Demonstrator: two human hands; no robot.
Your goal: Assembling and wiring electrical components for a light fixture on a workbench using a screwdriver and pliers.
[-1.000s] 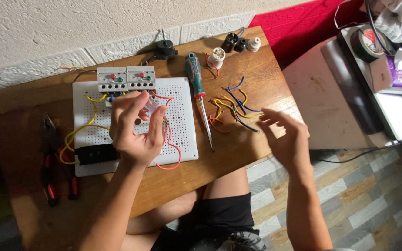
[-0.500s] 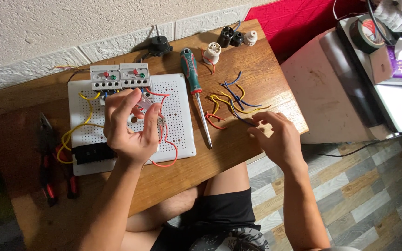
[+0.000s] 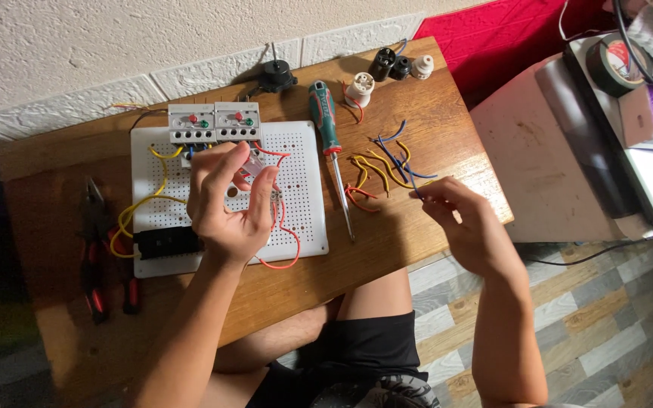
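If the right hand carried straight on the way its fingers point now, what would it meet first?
Probably the loose wires: the right hand points up and left, its fingertips at a blue strand. Beyond them lies the screwdriver, though height above the table is unclear.

Blue wire (image 3: pixel 398 160) among loose table wires

matt wooden table (image 3: pixel 417 98), white perforated plastic board (image 3: pixel 304 196) (smooth), rough plastered wall (image 3: pixel 115 38)
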